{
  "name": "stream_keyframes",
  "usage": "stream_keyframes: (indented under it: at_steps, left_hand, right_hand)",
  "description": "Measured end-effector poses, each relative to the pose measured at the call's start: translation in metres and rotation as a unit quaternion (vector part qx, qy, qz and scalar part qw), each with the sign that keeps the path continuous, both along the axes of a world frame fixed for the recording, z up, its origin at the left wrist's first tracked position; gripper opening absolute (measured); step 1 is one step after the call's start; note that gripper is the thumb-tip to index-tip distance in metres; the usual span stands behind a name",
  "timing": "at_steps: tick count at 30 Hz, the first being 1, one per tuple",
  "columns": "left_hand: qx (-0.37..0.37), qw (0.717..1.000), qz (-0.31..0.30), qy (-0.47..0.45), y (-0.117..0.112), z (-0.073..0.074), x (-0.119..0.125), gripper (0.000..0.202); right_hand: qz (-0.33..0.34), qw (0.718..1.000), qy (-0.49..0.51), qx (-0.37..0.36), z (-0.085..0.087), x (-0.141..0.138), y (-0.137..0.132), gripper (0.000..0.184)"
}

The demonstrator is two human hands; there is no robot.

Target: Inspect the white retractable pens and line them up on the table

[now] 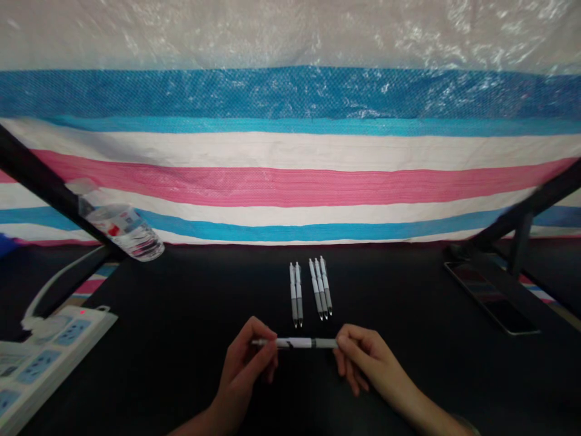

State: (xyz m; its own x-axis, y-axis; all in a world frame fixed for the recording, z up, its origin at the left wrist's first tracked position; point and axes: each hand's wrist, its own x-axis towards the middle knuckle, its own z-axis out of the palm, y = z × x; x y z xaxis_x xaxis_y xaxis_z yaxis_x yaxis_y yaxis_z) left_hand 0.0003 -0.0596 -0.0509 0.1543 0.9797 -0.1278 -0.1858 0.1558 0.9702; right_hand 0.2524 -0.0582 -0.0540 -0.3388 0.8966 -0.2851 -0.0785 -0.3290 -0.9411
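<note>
A white and grey pen (299, 343) is held level between my two hands, just above or at the black table. The thumb and fingers of my left hand (249, 360) pinch its white clicker end. My right hand (363, 357) pinches the grey grip end, hiding the tip. Beyond the hands lie matching pens in two groups, tips toward me: a pair of pens (296, 295) on the left and a trio of pens (321, 287) on the right.
A white power strip (59, 351) with a plugged-in cable lies at the left. Behind it a clear plastic bottle (129, 233) leans by a black bar. A dark phone (492, 298) rests at the right. Striped sheeting (290, 188) hangs behind the black table (204, 303).
</note>
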Motion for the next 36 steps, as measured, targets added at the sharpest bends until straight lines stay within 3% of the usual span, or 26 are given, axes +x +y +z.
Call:
stream_keyframes:
  at_steps: [8,13,21,36]
  left_hand:
    - [0.017,1.000,0.003,0.002,0.001,0.001,-0.001,0.029]
    - [0.034,0.998,0.047,-0.002,0.002,0.002,-0.004,0.026]
    - [0.047,0.989,0.130,-0.049,0.006,0.006,-0.003,0.026]
    - [0.010,0.997,0.075,-0.035,0.006,0.006,-0.001,0.030]
  right_hand:
    - [-0.059,0.997,0.057,0.002,0.004,0.001,0.000,0.033]
    - [-0.135,0.986,0.102,-0.004,0.012,0.004,-0.001,0.029]
    - [-0.256,0.958,0.131,0.014,0.007,0.014,-0.002,0.020]
    - [-0.181,0.973,0.143,0.026,0.004,0.004,-0.006,0.024]
